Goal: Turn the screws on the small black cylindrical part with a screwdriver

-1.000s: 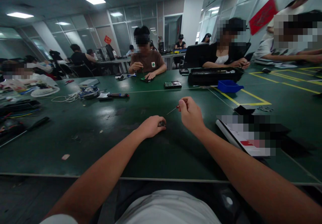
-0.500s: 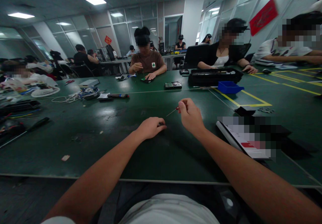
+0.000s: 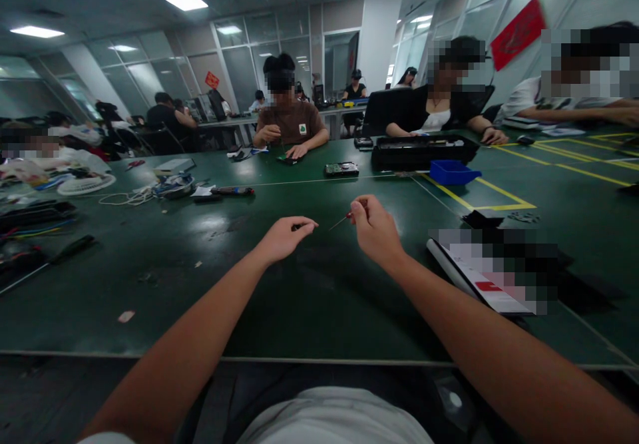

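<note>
My right hand [image 3: 375, 231] is closed around the handle of a small screwdriver [image 3: 348, 216], red where it shows. Its thin metal shaft slants down to the left, the tip clear of my other hand. To the left, my left hand [image 3: 285, 239] is held above the green tabletop [image 3: 319, 311], thumb and fingertips pressed together in a pinch. Whatever sits between those fingertips, if anything, is too small to make out. Beyond both hands lies a circuit-board device [image 3: 341, 169], apart from them.
A blue bin [image 3: 453, 172] and a long black housing [image 3: 424, 152] stand at back right. Nearer lies a white booklet [image 3: 479, 277]. Leftward are a dark pen-like tool [image 3: 232, 191], tangled cables [image 3: 172, 186] and a long screwdriver [image 3: 72, 249]. Co-workers sit across the table.
My left hand has risen off the tabletop and shifted slightly left, turning so its thumb and fingertips show. My right hand has barely moved, still gripping the screwdriver.
</note>
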Available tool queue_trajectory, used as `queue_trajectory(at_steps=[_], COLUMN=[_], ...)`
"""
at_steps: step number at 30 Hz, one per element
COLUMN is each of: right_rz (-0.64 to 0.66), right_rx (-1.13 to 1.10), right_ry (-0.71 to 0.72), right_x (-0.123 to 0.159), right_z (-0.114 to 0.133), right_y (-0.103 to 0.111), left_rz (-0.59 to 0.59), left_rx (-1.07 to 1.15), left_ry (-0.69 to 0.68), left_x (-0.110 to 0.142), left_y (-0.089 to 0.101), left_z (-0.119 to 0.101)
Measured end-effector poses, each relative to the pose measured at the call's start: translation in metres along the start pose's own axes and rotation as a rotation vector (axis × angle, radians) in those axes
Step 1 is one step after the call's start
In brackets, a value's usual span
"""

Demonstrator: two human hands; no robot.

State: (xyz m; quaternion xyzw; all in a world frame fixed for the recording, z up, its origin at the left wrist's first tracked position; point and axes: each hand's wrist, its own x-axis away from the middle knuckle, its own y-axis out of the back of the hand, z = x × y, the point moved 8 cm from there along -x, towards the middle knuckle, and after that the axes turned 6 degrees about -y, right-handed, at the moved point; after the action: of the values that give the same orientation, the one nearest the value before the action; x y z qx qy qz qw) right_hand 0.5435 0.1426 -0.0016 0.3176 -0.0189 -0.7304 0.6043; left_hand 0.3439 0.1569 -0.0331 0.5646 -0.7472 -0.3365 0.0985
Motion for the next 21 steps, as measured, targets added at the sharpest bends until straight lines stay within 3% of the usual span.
queue_trajectory(at_steps=[4,9,13,18,21], right_rz=[0.003,0.001,0.014,0.019,0.020], right_rx=[-0.002,-0.002,0.004,0.004,0.003], right_ry=[0.006,0.011,0.006,0.003,-0.004], right_x=[0.000,0.000,0.001,0.000,0.000], right_z=[0.000,-0.001,-0.001,0.000,-0.001], right_y=[0.000,0.000,-0.001,-0.003,-0.004], left_rz=[-0.225,-0.566,-0.780,-1.085,-1.205], left_rx=[0.356,0.661,0.666,0.525,0.389], left_ry=[0.162,0.301,0.397,0.456,0.529], left_x=[0.006,0.034,0.075,0.143,0.184], left_y=[0.038,0.104,0.163,0.243,0.278], left_z=[0.021,0.055,0.082,0.112,0.122])
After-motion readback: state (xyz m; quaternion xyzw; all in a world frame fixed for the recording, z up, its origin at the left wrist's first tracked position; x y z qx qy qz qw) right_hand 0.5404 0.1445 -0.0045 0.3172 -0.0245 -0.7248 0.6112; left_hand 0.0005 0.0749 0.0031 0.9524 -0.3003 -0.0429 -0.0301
